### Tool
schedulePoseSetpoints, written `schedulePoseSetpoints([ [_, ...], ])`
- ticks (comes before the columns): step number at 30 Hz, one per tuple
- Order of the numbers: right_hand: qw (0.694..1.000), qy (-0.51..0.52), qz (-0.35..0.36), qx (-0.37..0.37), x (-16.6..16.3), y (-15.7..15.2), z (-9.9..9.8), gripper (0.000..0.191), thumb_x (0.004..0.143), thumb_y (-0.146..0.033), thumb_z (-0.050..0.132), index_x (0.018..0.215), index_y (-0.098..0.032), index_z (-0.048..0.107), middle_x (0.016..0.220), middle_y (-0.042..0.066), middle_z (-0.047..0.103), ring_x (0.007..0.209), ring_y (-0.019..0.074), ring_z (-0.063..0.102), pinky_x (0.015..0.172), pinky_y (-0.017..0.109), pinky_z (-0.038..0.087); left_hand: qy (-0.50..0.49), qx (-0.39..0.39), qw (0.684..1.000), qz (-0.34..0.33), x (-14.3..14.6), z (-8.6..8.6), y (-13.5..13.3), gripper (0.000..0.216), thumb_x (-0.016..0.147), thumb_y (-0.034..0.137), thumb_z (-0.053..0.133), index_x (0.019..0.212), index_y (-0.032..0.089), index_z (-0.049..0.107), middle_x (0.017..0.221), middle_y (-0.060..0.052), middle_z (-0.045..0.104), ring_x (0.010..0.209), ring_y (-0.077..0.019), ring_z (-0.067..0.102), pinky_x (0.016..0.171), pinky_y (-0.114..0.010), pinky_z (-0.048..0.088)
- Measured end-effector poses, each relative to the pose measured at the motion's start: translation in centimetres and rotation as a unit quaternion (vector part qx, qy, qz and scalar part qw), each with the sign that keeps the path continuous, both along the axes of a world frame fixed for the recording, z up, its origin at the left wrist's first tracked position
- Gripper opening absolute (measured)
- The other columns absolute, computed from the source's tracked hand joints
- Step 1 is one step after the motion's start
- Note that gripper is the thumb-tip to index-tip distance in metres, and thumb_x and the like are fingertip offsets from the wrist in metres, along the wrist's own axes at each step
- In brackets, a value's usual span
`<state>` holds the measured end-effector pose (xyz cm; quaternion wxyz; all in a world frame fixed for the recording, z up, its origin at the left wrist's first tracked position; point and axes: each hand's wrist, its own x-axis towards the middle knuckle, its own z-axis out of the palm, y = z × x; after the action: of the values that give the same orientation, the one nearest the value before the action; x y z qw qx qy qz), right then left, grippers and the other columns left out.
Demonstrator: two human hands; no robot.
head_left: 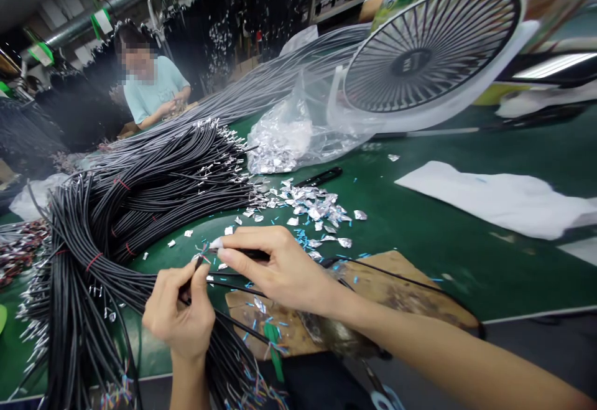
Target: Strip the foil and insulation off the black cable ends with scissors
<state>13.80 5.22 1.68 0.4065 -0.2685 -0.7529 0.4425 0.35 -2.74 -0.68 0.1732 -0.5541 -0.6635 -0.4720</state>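
My left hand (180, 313) is closed around the end of a thin black cable (198, 265), whose coloured inner wires fan out at the tip. My right hand (275, 267) pinches a slim dark tool (242, 252) at that cable tip, with the index finger stretched toward the wires. Both hands hover over a worn wooden board (396, 288) on the green table (420, 223). A big bundle of black cables (130, 211) with foil-wrapped ends lies to the left of my hands.
Foil scraps (312, 208) and blue bits litter the table. A clear plastic bag of foil (289, 133), a white fan (429, 49), black pliers (321, 177) and a white cloth (504, 198) lie beyond. Another person (152, 86) sits at the far left.
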Motion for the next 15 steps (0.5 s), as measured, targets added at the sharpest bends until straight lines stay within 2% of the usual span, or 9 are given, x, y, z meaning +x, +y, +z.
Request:
schedulePoseSetpoints([
  [6,0.999,-0.011,-0.024,0.046,0.11,-0.06,-0.24,0.021,0.085,-0.021,0.057,0.084,-0.015,0.077,0.065,0.003,0.066,0.057,0.0112,0.052,0.053,0.023,0.038,0.018,-0.028,0.999,-0.035,-0.30,0.41,0.17,0.024,0.084,0.014,0.050,0.062,0.018,0.059,0.055,0.001,0.055,0.051,-0.0105,0.050,0.051,-0.021,0.037],
  [9,0.998,-0.009,-0.028,0.062,0.15,-0.12,-0.39,0.021,0.085,-0.022,0.056,0.085,-0.015,0.076,0.067,0.003,0.067,0.056,0.0113,0.053,0.054,0.023,0.039,-0.064,-0.049,0.995,-0.057,-0.47,0.16,0.33,0.034,0.090,0.021,0.046,0.057,0.018,0.054,0.051,0.003,0.049,0.046,-0.0082,0.042,0.048,-0.021,0.033],
  [12,0.997,-0.010,-0.024,0.069,0.13,-0.13,-0.48,0.022,0.086,-0.024,0.055,0.085,-0.017,0.076,0.066,0.002,0.068,0.055,0.0113,0.053,0.054,0.024,0.039,-0.169,-0.090,0.977,-0.097,-0.66,0.10,0.40,0.045,0.093,0.032,0.044,0.051,0.017,0.048,0.047,0.003,0.043,0.043,-0.0076,0.037,0.043,-0.022,0.029],
  [15,0.997,0.001,-0.040,0.061,0.10,-0.06,-0.40,0.021,0.086,-0.025,0.055,0.081,-0.017,0.073,0.067,0.002,0.067,0.057,0.0112,0.054,0.055,0.023,0.040,-0.228,-0.102,0.961,-0.116,-0.75,0.19,0.46,0.046,0.092,0.037,0.045,0.051,0.017,0.049,0.047,0.003,0.044,0.043,-0.0077,0.038,0.042,-0.022,0.028],
])
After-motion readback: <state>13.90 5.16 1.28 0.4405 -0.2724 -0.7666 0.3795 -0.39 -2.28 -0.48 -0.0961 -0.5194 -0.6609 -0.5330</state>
